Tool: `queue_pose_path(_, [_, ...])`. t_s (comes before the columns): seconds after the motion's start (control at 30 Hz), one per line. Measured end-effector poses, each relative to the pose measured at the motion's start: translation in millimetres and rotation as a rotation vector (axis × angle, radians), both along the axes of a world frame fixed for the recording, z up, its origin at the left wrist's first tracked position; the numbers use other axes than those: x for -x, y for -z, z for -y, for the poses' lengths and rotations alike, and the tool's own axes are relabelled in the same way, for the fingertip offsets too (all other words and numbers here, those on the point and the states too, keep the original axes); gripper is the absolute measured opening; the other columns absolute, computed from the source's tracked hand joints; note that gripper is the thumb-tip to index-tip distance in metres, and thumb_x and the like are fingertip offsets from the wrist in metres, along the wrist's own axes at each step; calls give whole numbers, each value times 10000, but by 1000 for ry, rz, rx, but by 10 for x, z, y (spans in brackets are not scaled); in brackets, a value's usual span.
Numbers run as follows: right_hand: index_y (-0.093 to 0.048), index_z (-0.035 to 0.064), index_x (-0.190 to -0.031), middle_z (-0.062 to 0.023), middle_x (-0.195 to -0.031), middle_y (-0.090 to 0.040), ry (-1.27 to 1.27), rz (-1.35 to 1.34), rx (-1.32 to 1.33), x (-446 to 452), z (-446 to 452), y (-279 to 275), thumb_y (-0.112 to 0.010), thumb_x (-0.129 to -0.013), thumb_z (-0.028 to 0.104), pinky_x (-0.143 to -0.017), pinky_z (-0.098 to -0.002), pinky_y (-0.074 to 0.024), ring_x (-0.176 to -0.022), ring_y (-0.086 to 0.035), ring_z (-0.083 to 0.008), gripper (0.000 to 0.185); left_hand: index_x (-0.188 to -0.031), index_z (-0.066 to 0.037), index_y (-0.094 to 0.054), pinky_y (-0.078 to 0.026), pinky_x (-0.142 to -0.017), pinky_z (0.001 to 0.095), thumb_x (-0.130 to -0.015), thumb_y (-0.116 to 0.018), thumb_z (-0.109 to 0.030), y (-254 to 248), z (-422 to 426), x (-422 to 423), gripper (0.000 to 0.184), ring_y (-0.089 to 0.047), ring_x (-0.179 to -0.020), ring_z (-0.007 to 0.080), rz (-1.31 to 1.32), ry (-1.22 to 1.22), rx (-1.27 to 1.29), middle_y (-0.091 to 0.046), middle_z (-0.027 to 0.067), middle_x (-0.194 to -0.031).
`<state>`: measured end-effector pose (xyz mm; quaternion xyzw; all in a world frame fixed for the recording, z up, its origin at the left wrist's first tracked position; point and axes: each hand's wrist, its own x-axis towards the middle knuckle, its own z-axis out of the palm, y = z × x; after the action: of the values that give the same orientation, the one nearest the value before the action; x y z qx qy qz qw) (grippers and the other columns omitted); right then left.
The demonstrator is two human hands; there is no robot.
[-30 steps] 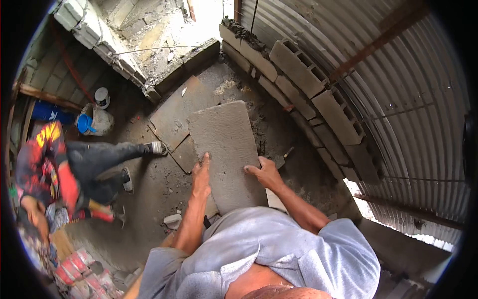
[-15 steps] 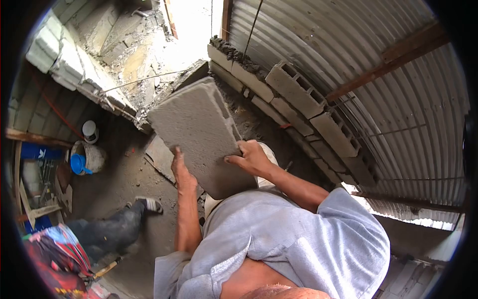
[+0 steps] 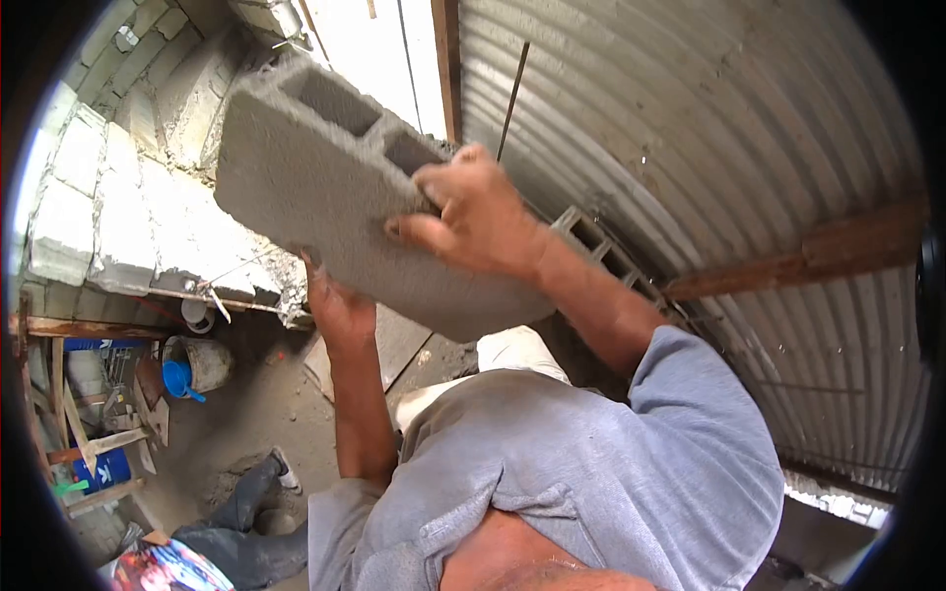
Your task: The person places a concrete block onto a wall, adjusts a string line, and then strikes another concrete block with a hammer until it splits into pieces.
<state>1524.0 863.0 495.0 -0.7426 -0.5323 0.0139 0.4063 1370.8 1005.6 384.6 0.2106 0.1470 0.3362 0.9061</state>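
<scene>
A large grey hollow concrete block (image 3: pixel 325 202) is held up in front of my chest, tilted, its hollow openings facing up. My right hand (image 3: pixel 483 217) grips its upper right edge, fingers over the rim by an opening and thumb on the broad face. Under the lower left edge, my left hand (image 3: pixel 340 305) supports the block, with part of its fingers hidden behind it. The block's far side is out of sight.
Corrugated metal sheeting (image 3: pixel 631 108) with a wooden beam (image 3: pixel 788 261) rises on the right, above laid blocks (image 3: pixel 616 258). A broken block wall (image 3: pixel 118 217) stands left. Lower left are a bucket (image 3: pixel 205 360), a blue dipper (image 3: pixel 177 376) and a co-worker's legs (image 3: pixel 241 522).
The block has risen toward the upper left and turned so its openings show. Both my hands moved with it. The co-worker has shifted lower in the view.
</scene>
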Motion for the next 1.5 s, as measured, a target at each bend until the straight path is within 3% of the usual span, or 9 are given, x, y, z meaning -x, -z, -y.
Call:
queue_pose_path(0.23, [-621, 10, -705, -162, -583, -599, 33, 614, 57, -1128, -410, -1345, -743, -743, 390, -672, -409, -522, -591, -652, -320, 400, -1401, -94, -372, -363, -1054, 520, -923, -568, -358, -709, -333, -1586, 580, -421, -1287, 299, 270, 91, -342, -440, 127, -1396])
queue_pose_path(0.47, [-610, -40, -681, -237, -671, -613, 31, 587, 247, -1669, -725, -2029, -667, -729, 199, -681, -427, -520, -673, -652, -363, 251, -1396, -54, -343, -421, -985, 560, -916, -538, -543, -934, -871, -2705, 712, -441, -1250, 367, 175, 426, -303, -397, 185, -1391])
queue_pose_path(0.53, [-618, -31, -696, -220, -669, -618, 19, 723, 206, -1938, -880, -1860, -688, -716, 216, -700, -423, -515, -671, -649, -360, 258, -1463, -57, -197, -396, -1036, 556, -909, -516, -581, -853, -962, -2936, 826, -344, -1335, 387, 250, 471, -364, -291, 224, -1457])
queue_pose_path(0.6, [-633, -16, -779, -194, -728, -652, 96, 770, 386, -2117, -1078, -1785, -732, -703, 292, -931, -427, -427, -780, -675, -273, 332, -1479, -62, -120, -383, -1051, 560, -904, -516, -590, -725, -1074, -3164, 876, -309, -1355, 398, 257, 535, -290, -241, 227, -1481])
queue_pose_path(0.63, [-633, -16, -779, -194, -728, -652, 95, 759, 409, -2202, -1152, -1641, -732, -703, 292, -931, -427, -427, -780, -675, -273, 332, -1449, -8, -191, -449, -969, 526, -907, -457, -638, -559, -1157, -3319, 872, -418, -1263, 407, 258, 560, -298, -300, 252, -1424])
queue_pose_path(0.7, [-657, 11, -926, -161, -682, -610, 159, 906, 381, -2445, -1296, -1426, -785, -730, 342, -701, -419, -476, -654, -608, -324, 406, -1462, -37, -160, -430, -997, 545, -917, -461, -615, -319, -1253, -3414, 850, -377, -1300, 401, 237, 596, -254, -278, 237, -1447])
queue_pose_path(0.8, [-613, 30, -845, -152, -685, -627, 143, 856, 434, -2541, -1439, -1209, -756, -751, 352, -660, -430, -502, -677, -637, -335, 364, -1468, -83, -176, -442, -1002, 544, -942, -441, -579, -75, -1377, -3517, 770, -381, -1309, 389, 180, 717, -200, -284, 208, -1459])
queue_pose_path(1.0, [-584, 48, -773, -151, -684, -626, 279, 593, 632, -2622, -1759, -441, -777, -719, 306, -652, -449, -486, -682, -617, -366, 326, -1437, -95, -252, -540, -879, 504, -927, -553, -495, 799, -1487, -3636, 715, -541, -1141, 318, 203, 824, 55, -417, 158, -1358])
queue_pose_path(1.5, [-626, 61, -813, -129, -647, -625, 412, 446, 891, -3123, -1980, 1246, -780, -714, 364, -671, -430, -474, -648, -615, -332, 353, -1364, -57, -400, -333, -977, 672, -730, -782, -515, 2408, -1298, -3943, 871, -412, -1285, 360, -117, 833, 477, -455, 152, -1363])
